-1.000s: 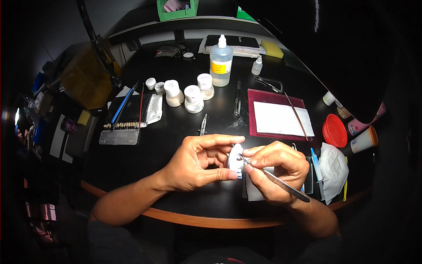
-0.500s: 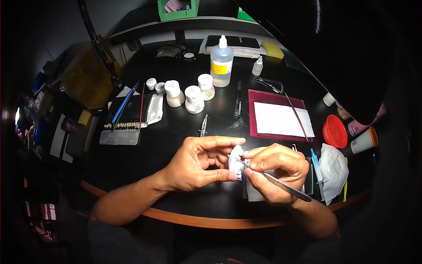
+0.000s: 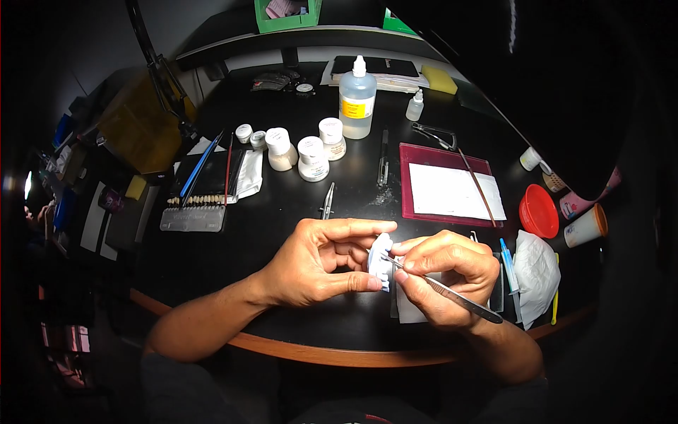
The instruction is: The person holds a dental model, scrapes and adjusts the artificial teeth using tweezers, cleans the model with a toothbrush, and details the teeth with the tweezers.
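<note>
My left hand (image 3: 314,265) grips a white dental model (image 3: 380,261) at its two ends, between the thumb below and the forefinger above. Its toothed side faces right. In my right hand (image 3: 448,272) is a metal scalpel (image 3: 459,298) with a flat handle, held like a pen. Its tip meets the toothed side of the model, and the fingertips partly cover the blade end. The right fingers are close beside the model. Below the right hand lies a glass slab with white paper (image 3: 409,305), largely covered by the hand.
Beyond the hands stand several white-capped powder jars (image 3: 312,161) and a large clear bottle (image 3: 357,106). A tooth shade guide (image 3: 192,219) lies left, with tweezers (image 3: 328,201) nearer the middle. To the right are a maroon tray (image 3: 406,184), a red bowl (image 3: 538,212) and crumpled tissue (image 3: 535,272).
The dental model has turned slightly in my left hand, and the scalpel tip has shifted a little along it. Both hands keep nearly the same place.
</note>
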The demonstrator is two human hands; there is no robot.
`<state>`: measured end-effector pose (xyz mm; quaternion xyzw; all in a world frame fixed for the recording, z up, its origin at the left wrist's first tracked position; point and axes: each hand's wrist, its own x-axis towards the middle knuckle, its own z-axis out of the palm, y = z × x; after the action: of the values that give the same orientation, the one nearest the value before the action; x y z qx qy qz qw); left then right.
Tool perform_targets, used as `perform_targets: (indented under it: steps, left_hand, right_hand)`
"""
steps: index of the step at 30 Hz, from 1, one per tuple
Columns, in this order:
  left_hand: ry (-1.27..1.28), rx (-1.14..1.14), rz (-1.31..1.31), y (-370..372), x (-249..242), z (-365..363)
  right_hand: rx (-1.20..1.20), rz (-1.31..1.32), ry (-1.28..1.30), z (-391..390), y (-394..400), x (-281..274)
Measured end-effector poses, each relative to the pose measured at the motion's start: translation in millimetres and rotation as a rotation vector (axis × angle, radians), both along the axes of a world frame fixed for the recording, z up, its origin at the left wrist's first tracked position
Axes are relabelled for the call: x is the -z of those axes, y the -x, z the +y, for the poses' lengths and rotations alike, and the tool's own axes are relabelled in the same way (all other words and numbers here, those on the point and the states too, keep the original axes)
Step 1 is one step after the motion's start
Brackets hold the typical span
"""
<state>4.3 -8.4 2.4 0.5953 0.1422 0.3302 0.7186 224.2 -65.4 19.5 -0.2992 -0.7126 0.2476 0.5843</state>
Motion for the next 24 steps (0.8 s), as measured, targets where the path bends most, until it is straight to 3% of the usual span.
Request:
perform_targets:
  steps: [24]
  left_hand:
    - [-0.018,0.000,-0.009,-0.1,0.1,0.8]
  right_hand:
    - [-0.008,-0.020,0.004,0.6,-0.9,-1.1]
